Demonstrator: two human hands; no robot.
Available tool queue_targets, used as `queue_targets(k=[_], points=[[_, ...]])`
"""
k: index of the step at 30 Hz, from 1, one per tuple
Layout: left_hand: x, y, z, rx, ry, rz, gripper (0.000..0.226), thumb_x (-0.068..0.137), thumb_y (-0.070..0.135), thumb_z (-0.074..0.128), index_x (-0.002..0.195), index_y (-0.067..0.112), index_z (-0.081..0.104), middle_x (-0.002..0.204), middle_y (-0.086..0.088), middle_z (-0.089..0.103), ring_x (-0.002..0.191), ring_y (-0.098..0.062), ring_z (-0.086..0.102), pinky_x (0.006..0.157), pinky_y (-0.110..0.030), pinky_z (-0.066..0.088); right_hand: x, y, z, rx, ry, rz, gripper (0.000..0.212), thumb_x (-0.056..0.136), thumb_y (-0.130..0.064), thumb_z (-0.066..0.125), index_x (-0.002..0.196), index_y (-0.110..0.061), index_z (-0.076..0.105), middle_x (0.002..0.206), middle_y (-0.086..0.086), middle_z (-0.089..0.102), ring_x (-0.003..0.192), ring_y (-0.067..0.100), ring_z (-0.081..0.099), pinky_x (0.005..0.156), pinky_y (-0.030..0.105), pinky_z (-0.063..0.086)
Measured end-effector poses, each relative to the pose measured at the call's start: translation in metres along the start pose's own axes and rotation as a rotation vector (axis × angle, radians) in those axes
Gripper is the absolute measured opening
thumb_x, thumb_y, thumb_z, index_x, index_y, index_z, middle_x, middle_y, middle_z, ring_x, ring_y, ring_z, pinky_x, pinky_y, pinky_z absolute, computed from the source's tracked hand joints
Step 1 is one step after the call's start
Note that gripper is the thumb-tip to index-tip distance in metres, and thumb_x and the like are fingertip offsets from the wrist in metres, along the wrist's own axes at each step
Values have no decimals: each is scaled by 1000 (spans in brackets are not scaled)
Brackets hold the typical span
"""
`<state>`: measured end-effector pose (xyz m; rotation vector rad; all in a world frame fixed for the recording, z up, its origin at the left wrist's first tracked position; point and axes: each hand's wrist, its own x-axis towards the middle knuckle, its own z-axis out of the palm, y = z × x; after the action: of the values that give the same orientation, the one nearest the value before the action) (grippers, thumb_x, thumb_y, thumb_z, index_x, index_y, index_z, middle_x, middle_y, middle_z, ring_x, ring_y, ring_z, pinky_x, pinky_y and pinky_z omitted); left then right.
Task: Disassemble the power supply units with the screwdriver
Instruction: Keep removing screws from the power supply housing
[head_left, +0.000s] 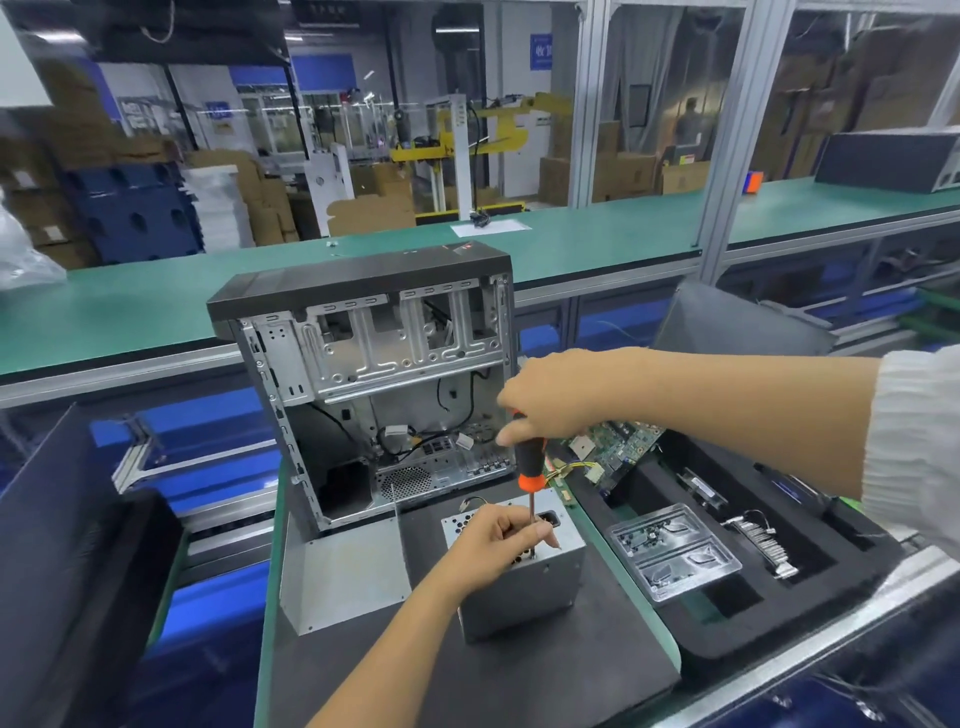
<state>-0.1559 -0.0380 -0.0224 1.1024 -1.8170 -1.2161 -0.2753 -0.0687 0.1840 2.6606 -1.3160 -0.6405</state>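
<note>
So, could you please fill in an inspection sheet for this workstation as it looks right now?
Surface: dark mat on a green-edged bench.
Job's things: grey power supply stands on the mat; screwdriver upright, tip on its top face.
Clutter: open computer case behind it; loose metal panel leaning at its front; circuit board, clear plastic tray in the black foam tray.
Grippers: right hand grips the screwdriver handle; left hand holds the shaft, resting on the power supply.
Cables: wires inside the case; a yellow bundle beside the board.
Surroundings: green conveyor, cardboard boxes beyond.
</note>
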Motion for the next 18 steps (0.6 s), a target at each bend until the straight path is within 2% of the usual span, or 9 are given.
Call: queue_targets(k=[2, 3, 6, 7, 9, 11, 12, 16, 18], points=[[1, 1, 1, 8, -2, -11, 28, 99, 30, 55, 88, 10, 73, 50, 12, 28, 46, -8, 21, 46, -22, 17, 0, 6, -2, 88, -84, -105, 21, 96, -27, 52, 112, -13, 49, 105, 12, 60, 92, 33, 63, 77, 45, 54], [2, 2, 1, 8, -5, -13, 29, 99, 30, 56, 89, 9, 73, 49, 13, 27, 46, -7, 21, 46, -21, 17, -1, 8, -3, 123, -124, -138, 22, 93, -15, 55, 113, -15, 49, 108, 9, 55, 96, 34, 61, 82, 49, 53], [4, 2, 1, 1, -12, -11, 29, 99, 27, 56, 90, 6, 73, 49, 13, 27, 46, -7, 21, 46, -19, 18, -3, 12, -4, 178, -172, -169, 32, 85, -1, 61, 112, -15, 50, 103, 4, 45, 91, 31, 58, 75, 43, 57], [4, 1, 1, 1, -11, -12, 29, 99, 27, 56, 89, 6, 73, 49, 13, 27, 46, -7, 21, 47, -20, 17, -5, 13, -5, 236, -174, -161, 31, 86, -6, 65, 112, -15, 50, 100, 5, 48, 84, 28, 61, 67, 37, 58], [4, 1, 1, 6, -6, -14, 28, 98, 28, 57, 88, 8, 73, 50, 11, 28, 47, -9, 21, 47, -22, 17, -6, 16, -8, 395, -148, -101, 42, 84, -36, 71, 114, -14, 49, 90, 7, 58, 68, 26, 68, 54, 30, 58], [4, 1, 1, 13, 1, -12, 27, 97, 29, 58, 87, 10, 74, 53, 6, 28, 48, -10, 22, 48, -22, 18, -8, 15, -11, 392, -99, 27, 66, 79, -68, 58, 110, -10, 52, 81, 12, 63, 53, 25, 69, 48, 29, 57], [4, 1, 0, 15, 2, -12, 27, 97, 30, 59, 86, 12, 74, 54, 5, 29, 49, -10, 22, 48, -22, 19, -7, 13, -10, 296, -82, 79, 71, 80, -73, 48, 106, -7, 54, 75, 15, 65, 48, 25, 68, 47, 29, 57], [4, 1, 0, 7, -2, -10, 23, 96, 31, 60, 83, 18, 75, 52, 6, 28, 49, -11, 22, 48, -22, 20, 5, 5, 3, 93, -9, 63, 61, 96, -61, 34, 76, -6, 53, 52, 10, 60, 52, 25, 66, 49, 28, 50], [4, 1, 1, 6, 6, -12, 24, 96, 32, 60, 84, 18, 75, 52, 7, 27, 50, -12, 21, 49, -22, 19, 7, 6, 3, 33, 4, 0, 50, 98, -51, 39, 80, -7, 54, 69, 9, 63, 72, 27, 68, 56, 30, 48]])
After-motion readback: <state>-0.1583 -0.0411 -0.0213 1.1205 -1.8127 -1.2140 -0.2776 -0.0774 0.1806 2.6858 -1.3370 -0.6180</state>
